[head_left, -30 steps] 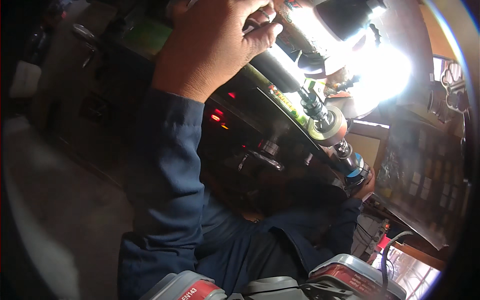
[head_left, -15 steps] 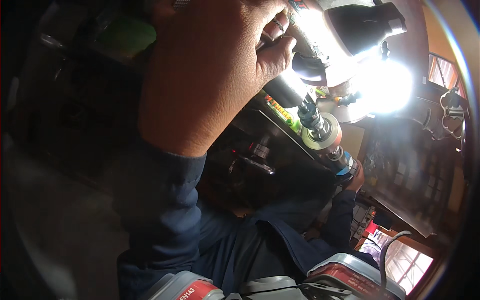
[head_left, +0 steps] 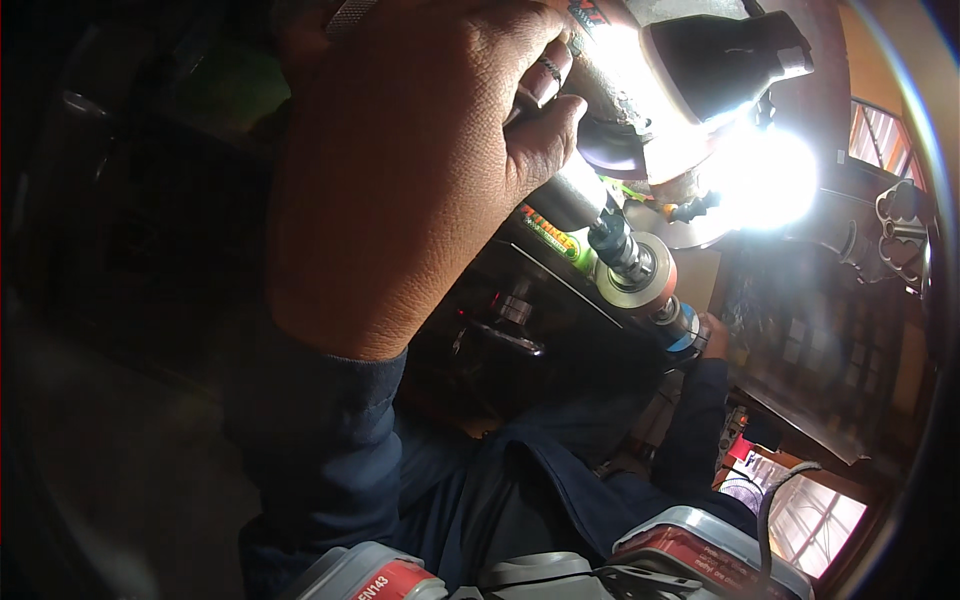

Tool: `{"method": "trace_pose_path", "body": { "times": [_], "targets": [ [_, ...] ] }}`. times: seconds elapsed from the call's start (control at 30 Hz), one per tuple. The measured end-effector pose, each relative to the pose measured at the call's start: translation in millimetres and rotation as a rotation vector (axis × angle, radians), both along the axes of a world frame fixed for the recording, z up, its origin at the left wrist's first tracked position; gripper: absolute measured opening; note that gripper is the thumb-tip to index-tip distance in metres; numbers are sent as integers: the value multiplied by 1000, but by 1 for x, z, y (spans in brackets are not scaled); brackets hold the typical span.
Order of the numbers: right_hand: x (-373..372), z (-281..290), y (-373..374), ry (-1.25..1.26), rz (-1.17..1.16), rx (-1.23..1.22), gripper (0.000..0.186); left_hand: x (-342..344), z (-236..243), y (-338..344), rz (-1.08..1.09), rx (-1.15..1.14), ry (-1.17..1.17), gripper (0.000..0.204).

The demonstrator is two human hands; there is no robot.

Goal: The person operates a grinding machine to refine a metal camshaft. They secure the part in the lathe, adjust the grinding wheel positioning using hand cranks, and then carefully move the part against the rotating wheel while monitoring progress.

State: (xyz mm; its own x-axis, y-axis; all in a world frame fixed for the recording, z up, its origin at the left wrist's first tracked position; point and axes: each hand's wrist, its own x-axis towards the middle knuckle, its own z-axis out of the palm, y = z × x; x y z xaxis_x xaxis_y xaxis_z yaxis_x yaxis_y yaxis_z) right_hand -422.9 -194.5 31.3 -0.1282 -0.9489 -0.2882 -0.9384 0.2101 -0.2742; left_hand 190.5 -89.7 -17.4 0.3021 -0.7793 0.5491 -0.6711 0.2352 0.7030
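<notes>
My left hand point(head_left: 410, 160) is large in the upper middle, its fingers curled and the thumb pressed in. A dark patterned band point(head_left: 550, 70) shows at its fingers; whether worn or held I cannot tell. Just beyond the thumb, a silver cylinder point(head_left: 575, 197) leads to a dark metal chuck point(head_left: 613, 243). A round wheel point(head_left: 638, 275) with a pale face and reddish rim sits beyond the chuck, in line with a blue-banded cylinder point(head_left: 688, 330). My right hand point(head_left: 714, 337) is at that cylinder's far side, fingers closed around it and partly hidden.
A dark-shaded lamp point(head_left: 715, 60) glares at upper right, near a bright bulb point(head_left: 770, 180). A green tube with printing point(head_left: 552, 236) lies behind the silver cylinder. Grey and red respirator filters point(head_left: 690, 545) fill the lower edge. A dark cable point(head_left: 766, 520) hangs at lower right.
My left hand and wrist have shifted slightly down and left. The wheel and cylinders sit a little lower and left in view. More of my right hand is hidden behind the blue-banded cylinder.
</notes>
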Motion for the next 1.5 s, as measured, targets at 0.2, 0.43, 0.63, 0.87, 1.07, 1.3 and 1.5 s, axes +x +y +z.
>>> {"method": "trace_pose_path", "body": {
  "times": [0.2,0.43,0.63,0.87,1.07,1.3,1.5],
  "targets": [
    [-48,-4,-46,28,76,317,23,-1,1,-2,-6,8,0,24],
    [-81,-27,-76,180,111,438,28,-1,0,-1,-16,7,-3,25],
    [-64,-31,-86,70,-93,647,29,0,0,-1,-26,15,0,27],
    [-56,-25,-70,78,-23,486,26,0,2,-7,-58,28,25,28],
    [-14,-5,-28,11,-13,232,26,-3,7,-8,-67,38,198,27],
    [-19,-10,4,216,84,-206,30,0,6,-8,-51,135,90,24],
    [-12,-27,37,197,21,-547,32,-7,7,-11,-4,187,109,24]
  ]
}}
